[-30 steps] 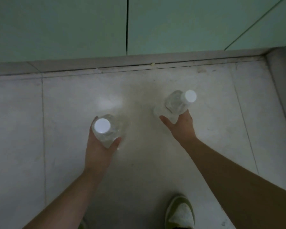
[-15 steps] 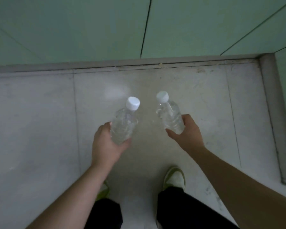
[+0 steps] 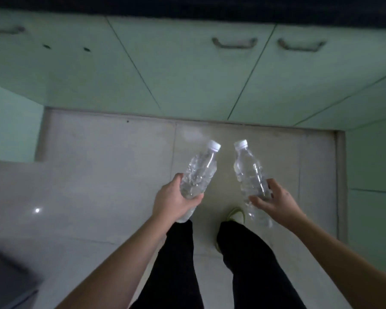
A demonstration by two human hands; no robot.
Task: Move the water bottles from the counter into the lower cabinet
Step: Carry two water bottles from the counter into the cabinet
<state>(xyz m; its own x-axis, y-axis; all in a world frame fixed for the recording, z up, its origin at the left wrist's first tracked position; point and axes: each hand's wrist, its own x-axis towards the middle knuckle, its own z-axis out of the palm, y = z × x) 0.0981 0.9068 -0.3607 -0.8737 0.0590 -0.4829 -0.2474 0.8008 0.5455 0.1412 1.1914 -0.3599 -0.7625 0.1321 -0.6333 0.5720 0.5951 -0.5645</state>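
- Our left hand (image 3: 173, 200) is closed around the lower half of a clear plastic water bottle with a white screw cap (image 3: 198, 173), with the thumb on one side and the fingers wrapped under it.
- Our right hand (image 3: 276, 200) holds a second clear plastic bottle with a white cap (image 3: 250, 177) in a looser way: the fingers are spread along its lower part, but the bottle is carried and does not slip.
- Both bottles are in the air in front of our legs, above the pale grey tiled floor (image 3: 120, 163), with the caps leaning toward each other and pointing to the cabinets. Neither bottle touches the floor or the cabinet.
- What has changed: a second ago we saw the bottles almost from the top, with only the foot of the cabinet in view. Now the view has risen, the bottles are tilted forward, and the pale green lower cabinet doors (image 3: 187, 70) appear with their metal bar handles (image 3: 234, 42).
- All doors that we see are shut. We judge that the bottles are off the counter but not yet stored.
- Both hands are occupied, so we think one hand must be freed, or one bottle passed over, before a handle can be pulled.
- The picture is a little blurred, so we cannot tell how much water is inside.
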